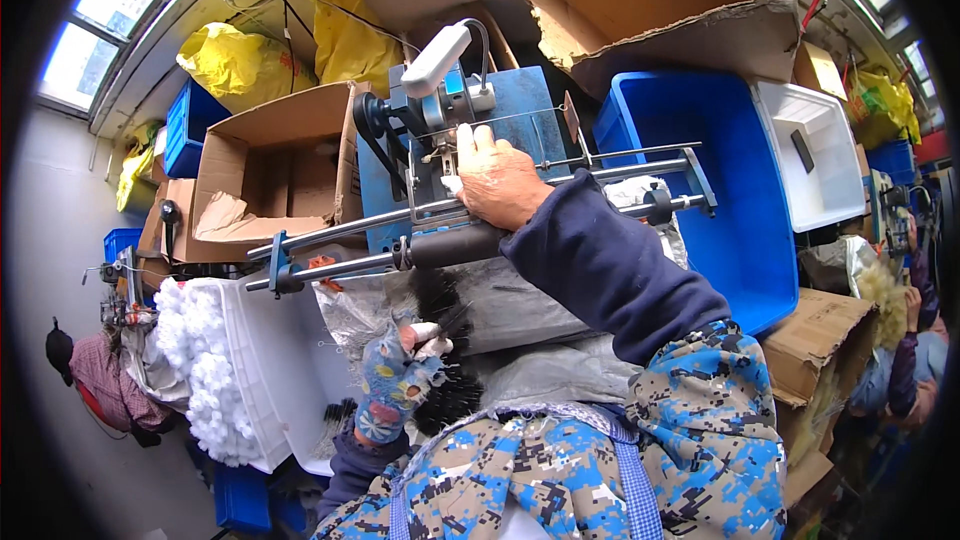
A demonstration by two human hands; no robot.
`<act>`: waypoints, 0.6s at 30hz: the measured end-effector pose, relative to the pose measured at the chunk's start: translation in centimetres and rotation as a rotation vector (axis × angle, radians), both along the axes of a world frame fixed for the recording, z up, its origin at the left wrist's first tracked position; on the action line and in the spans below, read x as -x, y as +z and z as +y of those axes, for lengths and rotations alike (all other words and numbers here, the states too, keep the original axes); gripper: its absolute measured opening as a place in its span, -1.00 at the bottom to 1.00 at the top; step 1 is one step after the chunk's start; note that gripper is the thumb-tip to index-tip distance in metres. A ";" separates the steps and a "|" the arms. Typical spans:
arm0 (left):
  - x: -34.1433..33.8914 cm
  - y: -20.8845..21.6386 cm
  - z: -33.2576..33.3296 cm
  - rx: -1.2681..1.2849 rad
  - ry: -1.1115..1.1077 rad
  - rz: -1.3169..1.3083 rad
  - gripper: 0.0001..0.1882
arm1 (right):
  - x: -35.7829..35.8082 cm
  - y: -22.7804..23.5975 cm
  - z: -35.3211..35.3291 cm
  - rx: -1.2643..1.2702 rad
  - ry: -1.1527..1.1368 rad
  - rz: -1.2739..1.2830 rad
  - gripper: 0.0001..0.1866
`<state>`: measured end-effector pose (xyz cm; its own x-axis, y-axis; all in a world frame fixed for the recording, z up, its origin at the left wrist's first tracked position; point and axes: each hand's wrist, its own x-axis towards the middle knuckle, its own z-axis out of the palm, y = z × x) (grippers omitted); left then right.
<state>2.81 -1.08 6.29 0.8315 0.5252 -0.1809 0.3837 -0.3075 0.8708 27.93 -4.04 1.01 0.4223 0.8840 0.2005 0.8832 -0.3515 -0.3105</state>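
My right hand (497, 180) reaches over a bench machine (440, 105), its fingers bent together at the small metal parts under the motor. White wrapping covers the thumb tip; whatever the fingertips grip is hidden. Low on the left, my left hand (398, 380) wears a blue patterned glove with bare fingertips, some wrapped in white. Its fingers are closed beside black bristles (450, 400) lying across my lap; I cannot make out what is pinched. Between both hands runs a pair of metal rails (370, 262) with a dark roller sleeve (456, 247). Grey sheeting (520, 310) lies beneath.
A white tub (285, 370) stands at the left, with white tufts (200, 370) beside it. Cardboard boxes (280, 160) flank the machine. On the right are a large blue bin (740, 220) and a white bin (815, 165). Another person (905, 370) works far right.
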 end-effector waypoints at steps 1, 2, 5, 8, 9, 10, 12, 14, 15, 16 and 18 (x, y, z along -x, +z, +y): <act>0.1 0.0 0.1 0.021 0.028 -0.010 -0.85 | -0.8 0.2 -0.7 0.112 0.000 0.025 -0.30; 0.4 -0.1 0.3 0.048 0.051 -0.018 -0.85 | -1.5 0.3 -1.7 0.126 -0.020 0.040 -0.35; 1.4 -1.0 0.9 0.236 0.176 0.025 -0.84 | -3.3 1.7 -4.1 0.200 -0.034 0.005 -0.49; 0.7 -1.0 0.5 0.237 0.199 0.029 -0.84 | -4.9 2.4 -6.0 0.105 -0.048 -0.079 -0.60; 0.4 -1.0 0.3 0.224 0.198 0.014 -0.84 | -5.5 2.7 -6.3 0.103 -0.068 -0.135 -0.61; 0.3 -1.0 0.2 0.233 0.188 0.016 -0.84 | -6.1 3.2 -6.3 0.099 -0.087 -0.191 -0.62; 0.0 -0.8 0.2 0.252 0.157 0.019 -0.85 | -7.1 3.5 -5.8 0.094 -0.182 -0.277 -0.65; -0.1 -1.6 0.0 0.166 0.106 -0.052 -0.87 | -7.5 2.6 -5.1 0.184 -0.206 -0.327 -0.72; -0.5 -1.5 -0.2 0.151 0.082 -0.075 -0.87 | -7.5 1.9 -4.8 0.261 -0.161 -0.296 -0.75; -0.8 -1.4 -0.2 0.136 0.057 -0.099 -0.87 | -7.5 1.5 -4.7 0.337 -0.117 -0.265 -0.77; -0.2 -1.4 -0.3 0.100 0.080 -0.062 -0.87 | -7.5 2.2 -4.7 0.315 -0.074 -0.312 -0.86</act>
<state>3.06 -1.41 4.88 0.7988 0.5722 -0.1855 0.3481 -0.1882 0.9184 35.38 -8.70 3.19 0.4489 0.8920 0.0537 0.8865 -0.4521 0.0988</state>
